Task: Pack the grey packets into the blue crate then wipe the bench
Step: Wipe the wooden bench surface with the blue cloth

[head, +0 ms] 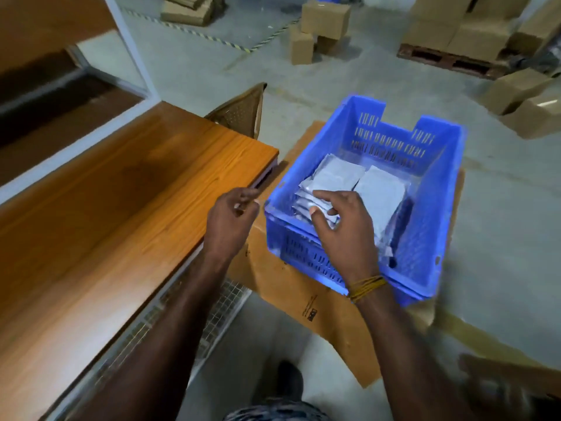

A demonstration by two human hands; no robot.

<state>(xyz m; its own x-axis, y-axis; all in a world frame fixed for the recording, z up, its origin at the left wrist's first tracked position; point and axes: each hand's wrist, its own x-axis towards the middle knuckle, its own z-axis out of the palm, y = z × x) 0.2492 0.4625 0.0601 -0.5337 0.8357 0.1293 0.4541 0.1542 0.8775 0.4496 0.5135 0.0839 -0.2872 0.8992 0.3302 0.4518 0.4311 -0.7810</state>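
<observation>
While reaching into the crate, right hand (343, 226) hovering low over the near stack of grey packets (340, 183), fingers loosely spread, forefinger stretched forward onto the top packet, thumb curled down by the near edge of the pile. Whether pinching a packet or only steadying it: cannot tell. Left hand (232, 217) hanging just outside the crate's left wall, fingers loosely curled, holding nothing visible.

To finish this step well: press the top packet flat with the open fingers, square its edges to those beneath, then lift the hand straight up so as not to drag the stack askew. Keep the two piles side by side, near one under the hand, second one (379, 192) to its right, touching it along the middle. Fill toward the far wall, still bare of packets, rather than heaping higher at the front.

Blue crate (437, 165) sitting on a flat sheet of cardboard (282, 281) on the floor, just beside the end of the wooden bench (127, 189). No packets showing on the visible stretch of bench top, so packing probably near its end; no cloth in view for the wiping. Beyond, brown cartons (324, 16) scattered over the concrete floor, well apart from the work.
</observation>
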